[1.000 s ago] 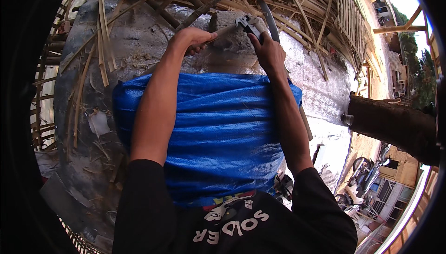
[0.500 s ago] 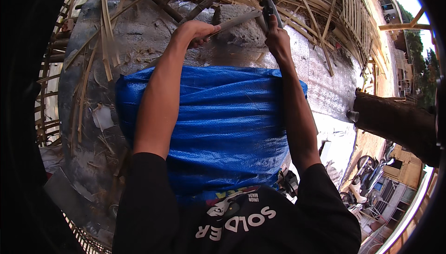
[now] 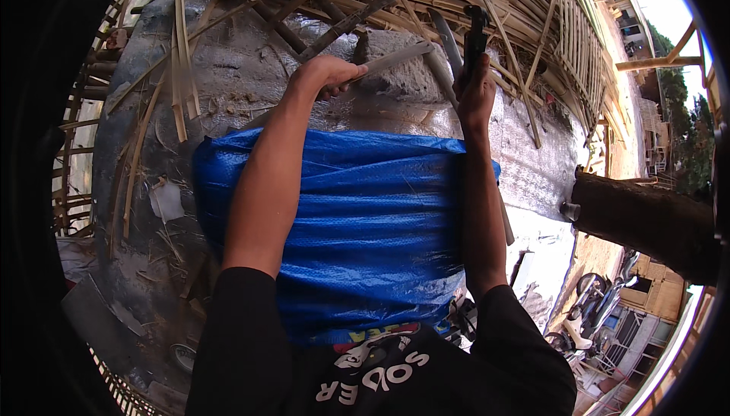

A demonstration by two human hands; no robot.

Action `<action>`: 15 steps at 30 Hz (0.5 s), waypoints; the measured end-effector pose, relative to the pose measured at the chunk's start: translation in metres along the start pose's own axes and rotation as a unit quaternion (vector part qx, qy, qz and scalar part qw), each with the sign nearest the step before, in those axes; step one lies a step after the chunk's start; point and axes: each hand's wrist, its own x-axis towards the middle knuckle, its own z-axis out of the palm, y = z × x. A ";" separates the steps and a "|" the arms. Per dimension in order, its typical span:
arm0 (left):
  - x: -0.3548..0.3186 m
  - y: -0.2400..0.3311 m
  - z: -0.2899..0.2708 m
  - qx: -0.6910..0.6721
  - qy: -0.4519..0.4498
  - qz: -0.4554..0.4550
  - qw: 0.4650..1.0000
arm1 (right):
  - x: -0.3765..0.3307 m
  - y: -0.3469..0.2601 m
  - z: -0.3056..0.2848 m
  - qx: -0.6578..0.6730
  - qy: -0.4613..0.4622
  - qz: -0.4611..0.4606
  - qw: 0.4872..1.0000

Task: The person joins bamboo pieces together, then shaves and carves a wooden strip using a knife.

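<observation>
My left hand (image 3: 331, 77) is closed round a pale flat strip (image 3: 399, 57), probably bamboo, which points up to the right. At its right, my right hand (image 3: 476, 96) grips a bladed hand tool with a black upper part (image 3: 475, 32). A narrow grey blade (image 3: 449, 42) stands just left of that black part; how the two join is hidden by my fingers. The strip's far end comes close to the blade, and I cannot tell whether they touch. Blue plastic sheeting (image 3: 372, 211) spreads below my forearms, over my lap.
Behind my hands sits a rough grey block (image 3: 395, 74). Bamboo poles and slats (image 3: 525, 28) are heaped at the far side, and loose split strips (image 3: 181, 66) lie at left. A thick brown post (image 3: 639, 218) stands at right. Silvery sheeting (image 3: 532, 157) covers the ground.
My right hand has moved right and slightly down with the tool, so the blade and black part now show apart. My left hand and the strip sit a little lower.
</observation>
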 end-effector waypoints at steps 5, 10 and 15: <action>0.001 -0.006 -0.014 -0.047 -0.006 0.003 0.999 | 0.025 0.000 0.032 -0.201 -0.105 0.173 0.958; 0.002 -0.010 -0.019 0.006 0.000 0.005 1.000 | 0.002 -0.022 0.009 0.135 -0.026 0.010 0.990; -0.004 -0.029 -0.007 -0.037 -0.035 -0.003 0.999 | -0.011 -0.019 0.016 0.006 -0.018 0.242 0.970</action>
